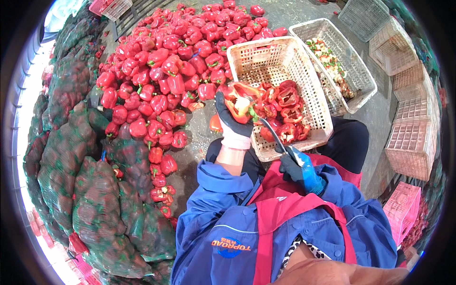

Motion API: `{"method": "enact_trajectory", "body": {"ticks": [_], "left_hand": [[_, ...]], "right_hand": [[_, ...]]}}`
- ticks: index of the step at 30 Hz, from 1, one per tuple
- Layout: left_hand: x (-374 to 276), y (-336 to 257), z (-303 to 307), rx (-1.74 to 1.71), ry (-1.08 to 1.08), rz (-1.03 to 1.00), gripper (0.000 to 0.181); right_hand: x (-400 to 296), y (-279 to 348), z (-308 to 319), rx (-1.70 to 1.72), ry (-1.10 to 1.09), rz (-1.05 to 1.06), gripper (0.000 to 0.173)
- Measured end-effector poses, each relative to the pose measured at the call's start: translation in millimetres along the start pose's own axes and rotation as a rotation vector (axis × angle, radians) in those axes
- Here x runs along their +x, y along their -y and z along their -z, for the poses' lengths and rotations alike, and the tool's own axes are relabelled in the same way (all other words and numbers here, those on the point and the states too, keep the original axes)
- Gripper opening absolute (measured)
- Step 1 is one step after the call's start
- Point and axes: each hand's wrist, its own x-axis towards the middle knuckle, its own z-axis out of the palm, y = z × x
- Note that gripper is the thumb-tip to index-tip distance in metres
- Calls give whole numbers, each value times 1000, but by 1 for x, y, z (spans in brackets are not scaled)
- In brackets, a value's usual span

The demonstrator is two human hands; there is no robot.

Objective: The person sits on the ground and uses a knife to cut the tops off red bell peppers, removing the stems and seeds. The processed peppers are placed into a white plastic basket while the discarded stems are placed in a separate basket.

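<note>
A cut-open red bell pepper [238, 103] lies in my left hand [233, 119], which wears a dark glove; its pale seed core and green stem show. In my right hand [297, 167], in a blue and black glove, is a knife [272, 131], its curved-looking blade pointing up to the pepper's stem. Just beyond both hands stands a dirty white plastic crate [317, 96], with cut red pepper pieces [290, 114] in its near part. Behind it to the right, a second crate [363, 74] holds pale and green cores and stems [327, 58].
A large heap of whole red bell peppers [171, 71] covers the floor ahead and left. Full green mesh sacks [96, 206] line the left side. Stacked plastic crates [409, 142] stand at the right, with a pink crate [400, 210] nearer me.
</note>
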Motion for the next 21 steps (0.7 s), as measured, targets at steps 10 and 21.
{"method": "enact_trajectory", "body": {"ticks": [10, 21], "left_hand": [[-6, 33, 7, 1550, 444, -574, 45], [-11, 43, 6, 148, -81, 248, 35]], "right_hand": [[70, 61, 18, -869, -137, 896, 63], [70, 59, -9, -938, -193, 812, 51]]}}
